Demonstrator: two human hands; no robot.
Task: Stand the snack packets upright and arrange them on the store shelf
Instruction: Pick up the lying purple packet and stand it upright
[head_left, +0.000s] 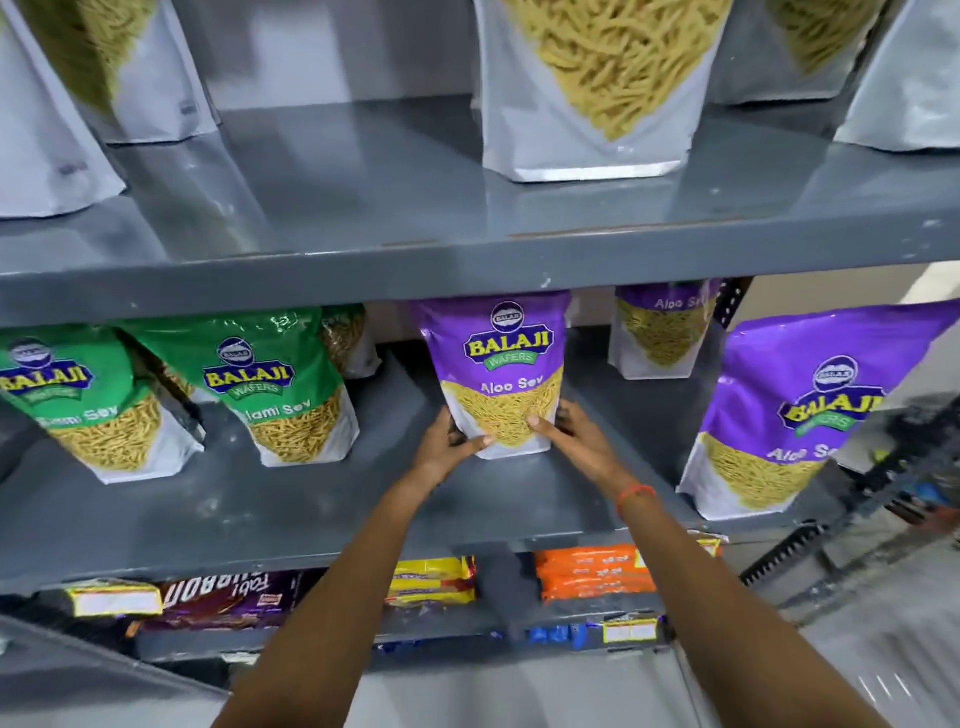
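I have both hands on the purple packet, which stands upright on the middle shelf. My left hand grips its lower left edge, thumb across the front; my right hand clasps the lower right edge, thumb pressed on the clear window. A red thread circles my right wrist. Left of my left hand stand two green packets, apart from the one I hold. Right of my right hand another purple packet stands nearer the shelf front, and one more sits behind it. Above my hands, the upper shelf carries silver pouches.
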